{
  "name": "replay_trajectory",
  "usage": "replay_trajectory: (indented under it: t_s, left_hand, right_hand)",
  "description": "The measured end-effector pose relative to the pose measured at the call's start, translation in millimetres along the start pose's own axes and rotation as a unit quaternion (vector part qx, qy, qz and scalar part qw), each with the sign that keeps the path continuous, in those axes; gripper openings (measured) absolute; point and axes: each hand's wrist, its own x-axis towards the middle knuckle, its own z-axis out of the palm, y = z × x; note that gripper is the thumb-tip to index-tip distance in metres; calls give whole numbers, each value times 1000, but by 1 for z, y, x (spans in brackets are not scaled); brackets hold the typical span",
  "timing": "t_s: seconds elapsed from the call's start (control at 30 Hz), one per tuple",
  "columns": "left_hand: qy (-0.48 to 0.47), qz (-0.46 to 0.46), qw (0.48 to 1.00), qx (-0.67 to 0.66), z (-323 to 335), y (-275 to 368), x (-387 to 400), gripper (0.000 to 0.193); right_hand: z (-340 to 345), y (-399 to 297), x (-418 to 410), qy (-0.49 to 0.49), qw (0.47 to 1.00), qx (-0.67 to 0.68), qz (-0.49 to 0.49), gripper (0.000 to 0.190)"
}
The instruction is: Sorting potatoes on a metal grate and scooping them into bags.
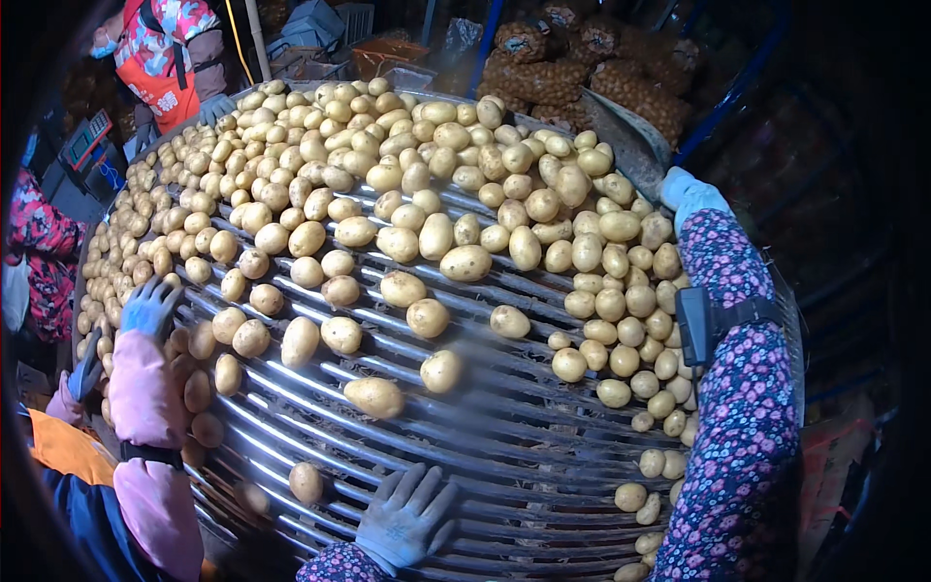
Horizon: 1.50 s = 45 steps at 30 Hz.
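Note:
Many pale potatoes (465, 262) lie on a sorting table of parallel metal bars (465, 444), heaped at the far side and along the left and right edges. My left hand (405, 518), in a grey-blue work glove, is over the bars at the near edge with its fingers spread and nothing in it. A lone potato (305, 483) lies to its left. My right hand (687, 195), in a light blue glove, is at the far right rim beside a metal scoop or plate (631, 142); its fingers look bent at the lower end, but whether they grip it cannot be told.
At the left, a co-worker's gloved hands (150, 307) are among potatoes. Another person in a red apron (156, 87) is at the far left rim, near a digital scale display (89, 140). Filled net sacks (534, 78) and crates (389, 51) stand behind the table.

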Motion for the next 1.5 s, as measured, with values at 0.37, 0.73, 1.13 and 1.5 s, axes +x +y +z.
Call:
replay_trajectory:
  t_s: [0.37, 0.73, 1.13, 1.5]
  left_hand:
    - [-22, -4, 1000, 19, 8, 0, -2, 50]
    - [3, 0, 1000, 17, 3, 8, 0, 47]
    - [-20, -17, 1000, 12, -2, 3, 0, 46]
    - [3, 2, 1000, -13, 6, -4, 5, 48]
  right_hand:
    - [-3, 10, -6, -51, 997, 31, -48, 47]
    - [-1, 0, -13, -114, 993, 20, -5, 53]
    - [19, 22, 2, -98, 983, 86, -132, 34]
    - [20, -6, -15, -65, 986, -108, -108, 42]
